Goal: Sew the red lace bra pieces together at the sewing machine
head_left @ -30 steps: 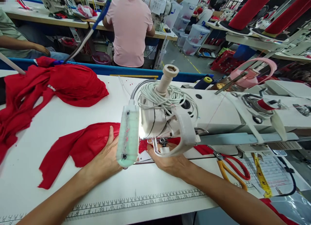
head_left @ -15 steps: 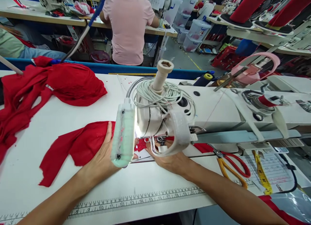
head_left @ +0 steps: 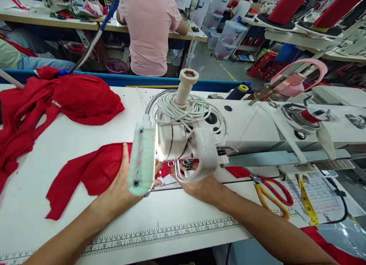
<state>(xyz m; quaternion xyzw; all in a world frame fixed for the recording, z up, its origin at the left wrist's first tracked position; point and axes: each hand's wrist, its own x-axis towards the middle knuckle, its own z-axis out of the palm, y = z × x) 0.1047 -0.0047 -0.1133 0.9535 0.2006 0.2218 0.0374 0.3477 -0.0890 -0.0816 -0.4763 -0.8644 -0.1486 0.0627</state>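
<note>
A piece of red fabric [head_left: 100, 169] lies on the white table under the sewing machine head [head_left: 171, 139]. My left hand [head_left: 126, 179] rests flat on that fabric, its thumb stretched out and the fingers pointing toward the needle area. The lamp [head_left: 141, 158], a pale green translucent block, hides part of this hand. My right hand [head_left: 200, 187] is at the other side of the needle area, beside the red fabric under the presser foot [head_left: 188, 164]. The machine's white guard covers most of its fingers, so their grip is hidden.
A heap of red fabric [head_left: 85, 99] lies at the left. Red-and-orange-handled scissors [head_left: 274, 196], a yellow tape measure [head_left: 307, 200] and a written sheet [head_left: 326, 200] lie at the right. A printed ruler [head_left: 160, 234] runs along the front edge. Beyond, a person in pink [head_left: 148, 32] sits.
The whole view has shifted slightly, so the machine appears a little farther left. Both hands keep nearly the same place by the needle area, and the fabric has hardly moved.
</note>
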